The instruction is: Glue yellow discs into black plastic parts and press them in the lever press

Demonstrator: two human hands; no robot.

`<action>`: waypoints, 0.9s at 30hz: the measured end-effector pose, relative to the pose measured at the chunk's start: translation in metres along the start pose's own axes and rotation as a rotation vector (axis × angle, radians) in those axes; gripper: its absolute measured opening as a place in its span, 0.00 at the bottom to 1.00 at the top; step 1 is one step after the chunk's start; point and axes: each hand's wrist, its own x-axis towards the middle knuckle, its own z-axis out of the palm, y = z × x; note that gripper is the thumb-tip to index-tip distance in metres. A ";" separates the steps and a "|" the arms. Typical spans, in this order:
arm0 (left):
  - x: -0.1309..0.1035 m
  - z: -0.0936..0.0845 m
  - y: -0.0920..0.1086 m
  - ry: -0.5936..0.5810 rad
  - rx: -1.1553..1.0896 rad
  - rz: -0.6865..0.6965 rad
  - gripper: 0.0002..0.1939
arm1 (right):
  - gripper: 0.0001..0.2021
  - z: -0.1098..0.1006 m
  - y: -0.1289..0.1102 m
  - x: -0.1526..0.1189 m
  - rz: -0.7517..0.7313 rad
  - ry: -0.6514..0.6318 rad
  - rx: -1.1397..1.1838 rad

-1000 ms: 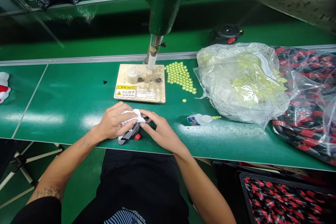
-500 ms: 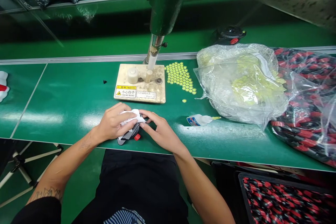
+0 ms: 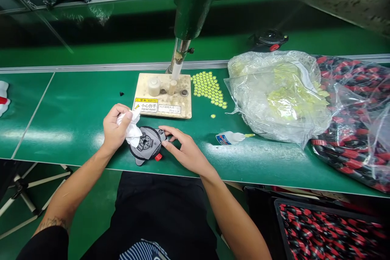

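My left hand point(image 3: 116, 128) is closed on a crumpled white wiping cloth point(image 3: 133, 131). The cloth's lower end hangs against the left upper edge of a grey and black disc-shaped device with a red knob point(image 3: 149, 148), which lies at the table's front edge. Thumb and fingers of my right hand point(image 3: 184, 150) pinch the right side of that device, near a small round hole. Part of the device's left side is hidden behind the cloth.
Behind my hands stands a press with a cream base plate point(image 3: 179, 109). Several small yellow-green discs point(image 3: 209, 87) lie beside it. A glue bottle point(image 3: 233, 138), a clear bag of yellowish pieces point(image 3: 283, 93) and bagged red-black parts point(image 3: 350, 142) are on the right. Below sits a filled tray point(image 3: 329, 231).
My left hand has lifted the cloth off the device and moved left and up, uncovering the device's grey face. My right hand stays at the device's right side.
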 end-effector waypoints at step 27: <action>0.009 0.001 0.021 -0.568 0.145 0.349 0.03 | 0.21 0.001 -0.001 0.001 -0.010 0.010 0.011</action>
